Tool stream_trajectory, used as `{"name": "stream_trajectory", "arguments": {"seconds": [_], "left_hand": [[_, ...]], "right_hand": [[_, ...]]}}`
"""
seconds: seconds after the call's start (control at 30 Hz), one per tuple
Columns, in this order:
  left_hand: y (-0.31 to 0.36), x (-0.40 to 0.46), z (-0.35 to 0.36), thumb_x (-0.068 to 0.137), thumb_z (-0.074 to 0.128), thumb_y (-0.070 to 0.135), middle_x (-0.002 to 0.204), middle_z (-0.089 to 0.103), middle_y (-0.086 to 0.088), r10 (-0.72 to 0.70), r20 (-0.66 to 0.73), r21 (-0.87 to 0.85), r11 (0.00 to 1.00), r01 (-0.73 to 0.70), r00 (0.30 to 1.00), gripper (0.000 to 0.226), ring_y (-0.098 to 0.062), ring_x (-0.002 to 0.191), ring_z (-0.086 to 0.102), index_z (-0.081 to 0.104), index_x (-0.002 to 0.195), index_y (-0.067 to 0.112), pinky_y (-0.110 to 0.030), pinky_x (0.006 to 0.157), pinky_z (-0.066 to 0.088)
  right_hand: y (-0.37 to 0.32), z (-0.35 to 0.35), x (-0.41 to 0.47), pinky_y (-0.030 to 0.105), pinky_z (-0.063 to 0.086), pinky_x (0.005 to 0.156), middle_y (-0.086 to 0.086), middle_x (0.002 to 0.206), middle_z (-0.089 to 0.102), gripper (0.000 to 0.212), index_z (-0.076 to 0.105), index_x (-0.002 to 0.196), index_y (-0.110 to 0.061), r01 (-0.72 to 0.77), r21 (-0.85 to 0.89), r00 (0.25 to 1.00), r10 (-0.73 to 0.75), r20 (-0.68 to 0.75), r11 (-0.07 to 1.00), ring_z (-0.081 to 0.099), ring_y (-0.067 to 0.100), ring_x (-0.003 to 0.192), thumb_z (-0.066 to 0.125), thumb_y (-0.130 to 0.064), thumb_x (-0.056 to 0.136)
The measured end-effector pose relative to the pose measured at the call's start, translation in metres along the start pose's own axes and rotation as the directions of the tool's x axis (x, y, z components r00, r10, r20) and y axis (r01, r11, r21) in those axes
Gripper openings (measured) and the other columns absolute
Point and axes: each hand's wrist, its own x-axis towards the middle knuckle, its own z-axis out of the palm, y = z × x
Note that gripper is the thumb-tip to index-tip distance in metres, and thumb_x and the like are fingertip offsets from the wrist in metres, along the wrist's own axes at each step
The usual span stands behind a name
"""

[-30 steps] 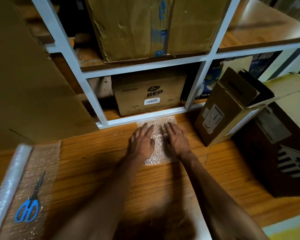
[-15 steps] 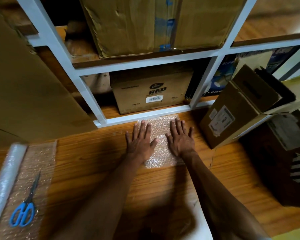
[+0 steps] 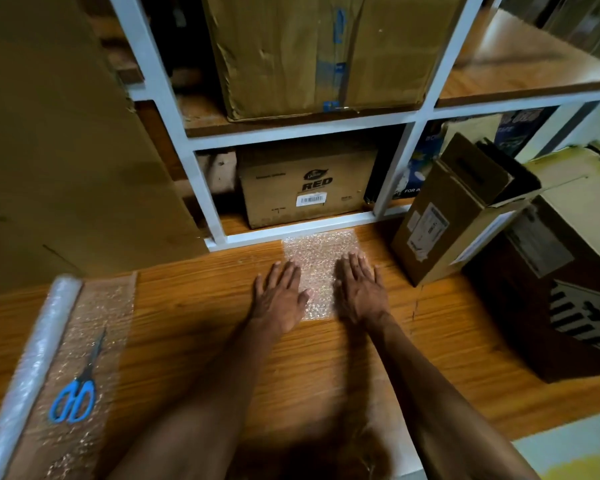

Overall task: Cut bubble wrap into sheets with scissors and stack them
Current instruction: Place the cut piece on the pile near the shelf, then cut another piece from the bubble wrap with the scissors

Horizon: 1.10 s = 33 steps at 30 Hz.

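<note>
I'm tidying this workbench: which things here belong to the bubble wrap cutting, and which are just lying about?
Job: cut sheets under left hand and right hand; scissors; bubble wrap roll.
Lying about: open carton; RED box; big taped box; white shelving.

view: one camera on my head | looks: forward and down, wide | near: my left hand (image 3: 280, 299) and right hand (image 3: 360, 293) sit mid-picture on the wooden table (image 3: 194, 306) | far: white shelf (image 3: 291, 129) up top
</note>
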Motion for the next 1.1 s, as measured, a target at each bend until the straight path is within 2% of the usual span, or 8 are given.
{"name": "stream_trajectory", "arguments": {"seconds": [0.1, 0.2, 0.37, 0.47, 0.7, 0.83, 1.0, 1.1], "left_hand": [[-0.014, -0.028, 0.004, 0.108, 0.029, 0.053, 0.169, 0.021, 0.005, 0.0, -0.074, -0.099, 0.995, -0.008, 0.997, 0.059, -0.025, 0.155, 0.018, 0.024, 0.161, 0.027, -0.049, 0.123, 0.02], [-0.037, -0.058, 0.009, 0.105, 0.044, 0.041, 0.145, 0.05, 0.005, 0.064, -0.211, -0.167, 0.981, -0.1, 0.975, 0.042, -0.02, 0.135, 0.045, 0.048, 0.145, 0.028, -0.039, 0.111, 0.041], [-0.095, -0.108, 0.012, 0.098, 0.05, 0.036, 0.124, 0.061, 0.01, -0.054, -0.287, -0.229, 0.973, -0.014, 0.956, 0.029, -0.016, 0.116, 0.056, 0.059, 0.125, 0.033, -0.037, 0.095, 0.051], [-0.144, -0.147, 0.011, 0.094, 0.056, 0.028, 0.114, 0.065, 0.008, -0.121, -0.352, -0.205, 0.978, 0.05, 0.928, 0.023, -0.018, 0.11, 0.059, 0.065, 0.116, 0.029, -0.035, 0.09, 0.052], [-0.259, -0.232, 0.009, 0.075, 0.069, 0.009, 0.1, 0.069, 0.0, -0.281, -0.428, -0.271, 0.947, 0.175, 0.859, 0.026, -0.03, 0.096, 0.065, 0.07, 0.097, 0.024, -0.038, 0.076, 0.054], [-0.31, -0.271, 0.011, 0.079, 0.071, 0.019, 0.104, 0.064, -0.006, -0.31, -0.402, -0.186, 0.949, 0.255, 0.862, 0.024, -0.034, 0.094, 0.063, 0.067, 0.102, 0.02, -0.042, 0.076, 0.055], [-0.34, -0.297, 0.013, 0.091, 0.071, 0.03, 0.117, 0.06, -0.007, -0.375, -0.332, -0.226, 0.923, 0.313, 0.866, 0.03, -0.029, 0.112, 0.056, 0.062, 0.115, 0.016, -0.04, 0.085, 0.051], [-0.347, -0.297, 0.009, 0.092, 0.071, 0.039, 0.115, 0.065, -0.006, -0.383, -0.293, -0.223, 0.918, 0.327, 0.876, 0.035, -0.027, 0.11, 0.059, 0.063, 0.117, 0.016, -0.037, 0.087, 0.052]], "right_hand": [[-0.038, 0.004, -0.023, 0.046, 0.014, 0.129, 0.008, 0.172, 0.026, 0.062, 0.029, 0.164, -0.013, 0.067, 0.104, 0.996, -0.059, -0.073, 0.992, 0.025, 0.025, 0.159, 0.029, -0.041, 0.108], [-0.081, 0.012, -0.047, 0.044, 0.045, 0.104, 0.006, 0.135, 0.063, 0.035, 0.058, 0.131, -0.018, 0.166, 0.104, 0.965, -0.14, -0.221, 0.981, 0.062, 0.029, 0.121, 0.047, -0.032, 0.101], [-0.155, 0.026, -0.085, 0.045, 0.054, 0.08, 0.009, 0.108, 0.064, 0.026, 0.06, 0.111, -0.018, 0.224, 0.137, 0.959, -0.193, -0.209, 0.965, 0.062, 0.035, 0.098, 0.064, -0.025, 0.086], [-0.204, 0.043, -0.103, 0.043, 0.053, 0.072, 0.009, 0.099, 0.063, 0.016, 0.06, 0.104, -0.018, 0.231, 0.168, 0.961, -0.198, -0.194, 0.958, 0.063, 0.036, 0.093, 0.06, -0.027, 0.09], [-0.321, 0.065, -0.142, 0.043, 0.053, 0.077, 0.009, 0.111, 0.061, 0.027, 0.057, 0.111, -0.02, 0.25, 0.246, 0.968, -0.236, -0.085, 0.937, 0.064, 0.037, 0.097, 0.045, -0.043, 0.104], [-0.389, 0.067, -0.162, 0.042, 0.053, 0.086, 0.008, 0.122, 0.062, 0.041, 0.056, 0.122, -0.022, 0.204, 0.3, 0.975, -0.221, 0.022, 0.932, 0.065, 0.036, 0.109, 0.043, -0.056, 0.105], [-0.454, 0.071, -0.172, 0.047, 0.048, 0.099, 0.015, 0.135, 0.06, 0.072, 0.047, 0.139, -0.014, 0.014, 0.216, 0.985, -0.051, 0.166, 0.976, 0.06, 0.037, 0.124, 0.043, -0.074, 0.098], [-0.479, 0.077, -0.173, 0.045, 0.051, 0.097, 0.015, 0.132, 0.062, 0.068, 0.047, 0.136, -0.012, -0.03, 0.206, 0.986, -0.005, 0.166, 0.978, 0.063, 0.035, 0.12, 0.048, -0.069, 0.099]]}}
